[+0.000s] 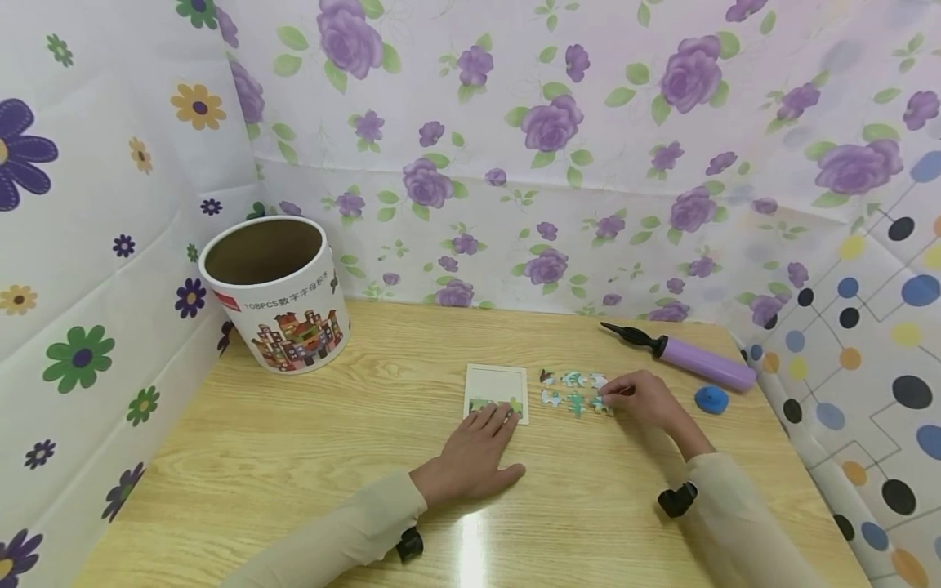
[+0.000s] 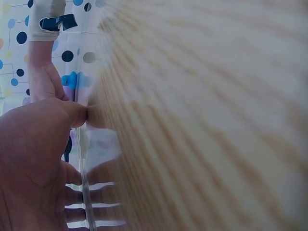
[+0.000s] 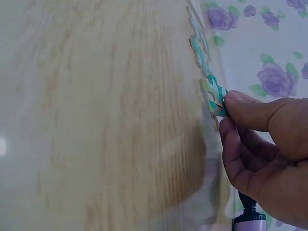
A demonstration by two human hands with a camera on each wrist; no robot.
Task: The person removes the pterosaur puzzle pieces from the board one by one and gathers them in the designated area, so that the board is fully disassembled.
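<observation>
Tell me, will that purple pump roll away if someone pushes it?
Probably, if pushed sideways. The pump lies on its side on the table, and its body looks round like a tube. The black nozzle end might make it swing in a curve. It looks like plastic, so likely light. It lies near the table's right edge, so a push could send it off.

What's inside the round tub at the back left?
The tub stands open, showing only its bare brown inner wall. Its near wall hides the bottom, so any contents cannot be seen.

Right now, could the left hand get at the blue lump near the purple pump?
Probably not easily: the left hand rests by the puzzle board, and the right hand and loose pieces lie before the blue lump.
</observation>
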